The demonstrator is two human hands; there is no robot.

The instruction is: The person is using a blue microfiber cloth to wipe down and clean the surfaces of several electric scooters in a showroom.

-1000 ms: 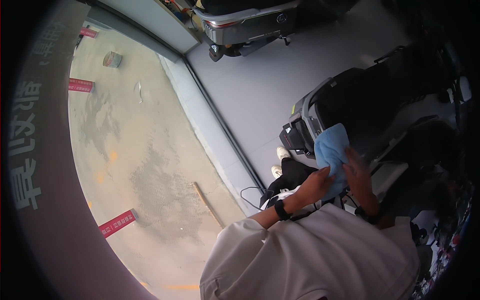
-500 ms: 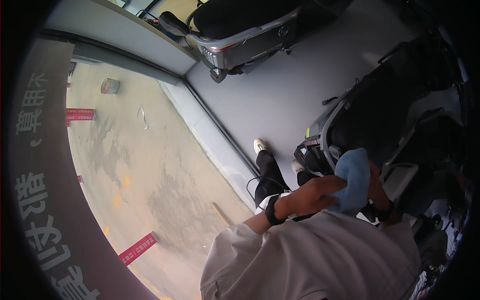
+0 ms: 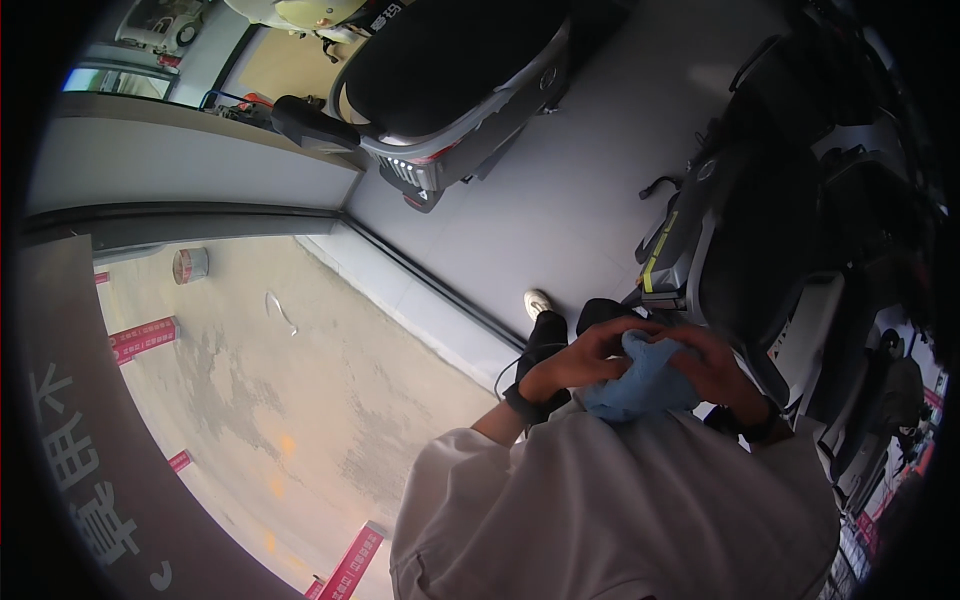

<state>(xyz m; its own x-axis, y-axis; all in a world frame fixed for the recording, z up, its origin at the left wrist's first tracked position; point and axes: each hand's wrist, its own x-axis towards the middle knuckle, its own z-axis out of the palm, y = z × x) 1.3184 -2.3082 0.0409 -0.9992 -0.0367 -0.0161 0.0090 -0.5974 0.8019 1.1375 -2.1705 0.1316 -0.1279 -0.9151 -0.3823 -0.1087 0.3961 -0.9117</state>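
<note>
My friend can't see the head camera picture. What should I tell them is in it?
A person's left hand and right hand hold a bunched blue cloth. One dark-seated scooter is at the top, another scooter at right; pale ground lies left.

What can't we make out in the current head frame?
All in the head view, now:
Inside of the bunched blue cloth: hidden by its own folds, partly by the left hand and right hand.
Both palms: turned away from the camera.
Right foot: hidden, likely behind the dark right trouser leg.
Upper scooter: front cut off by the top edge.
Right-hand scooter: far end lost in dark near the rim.
</note>
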